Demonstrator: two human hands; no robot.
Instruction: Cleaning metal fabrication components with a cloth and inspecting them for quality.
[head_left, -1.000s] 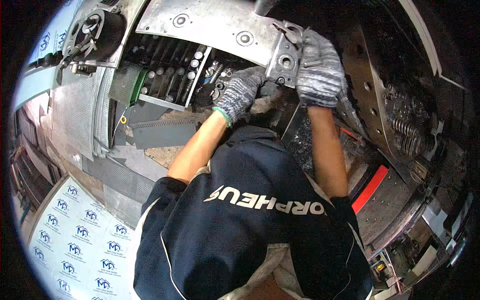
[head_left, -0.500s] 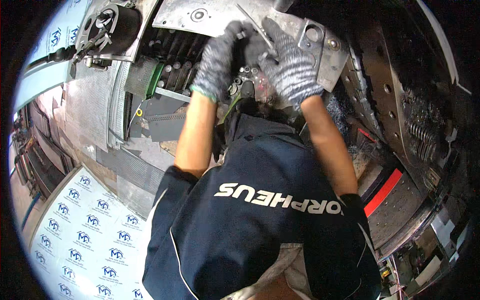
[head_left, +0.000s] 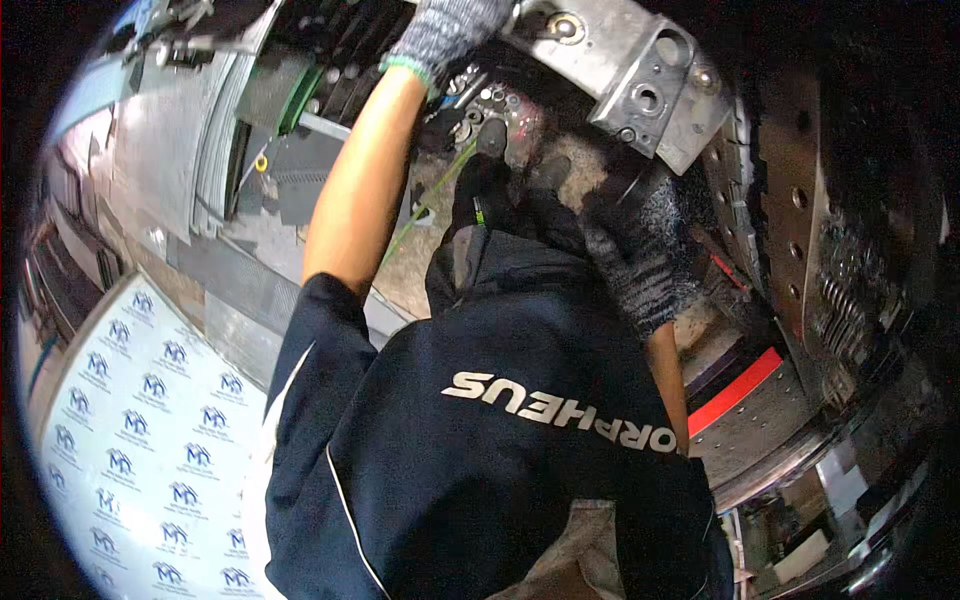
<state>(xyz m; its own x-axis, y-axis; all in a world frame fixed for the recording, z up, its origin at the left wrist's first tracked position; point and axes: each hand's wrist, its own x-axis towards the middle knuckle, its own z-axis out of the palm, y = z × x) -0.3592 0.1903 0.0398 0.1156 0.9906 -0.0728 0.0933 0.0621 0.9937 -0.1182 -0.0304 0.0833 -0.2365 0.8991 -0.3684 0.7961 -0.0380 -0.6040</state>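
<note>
A: Left hand (head_left: 455, 28) up at the top edge, gloved in grey knit, right beside the near end of the metal plate (head_left: 598, 40)!

B: Is it gripping anything?

A: Can't tell; the frame cuts the fingers off. Contact with the plate is unclear too.

B: And the right hand (head_left: 635, 265)?

A: Low and in shadow, close to the person's body, well apart from the plate. A thin dark sliver shows beyond its fingertips, but whether that glove is closed on it, the shade won't say.

B: So where's the workpiece?

A: Top centre-right: the holed metal block (head_left: 640, 80) lies on the plate toward its right end, neither hand on it.

B: Which step is this, then?

A: It looks like a split moment of handling: one hand at the plate, the other down by the body.

B: What would the next move call for?

A: A clear path for the right hand past the plate's corner, I'd judge, and care around those small ring-shaped parts (head_left: 498, 95) below the left glove.
</note>
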